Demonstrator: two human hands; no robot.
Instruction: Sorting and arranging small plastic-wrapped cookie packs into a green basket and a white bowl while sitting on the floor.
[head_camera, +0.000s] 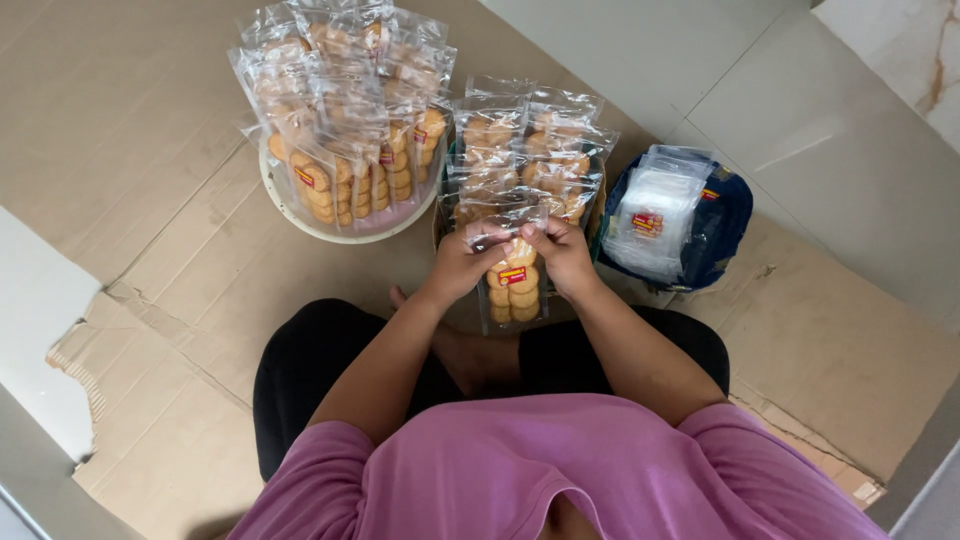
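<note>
Flattened cardboard (170, 180) covers a pale tiled floor (800, 130).

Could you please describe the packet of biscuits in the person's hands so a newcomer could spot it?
On the flattened cardboard, between the round tub of packets and the blue bag, find the two hands. The clear biscuit packet hangs from their fingers, the only one lifted and held by its top.
</note>
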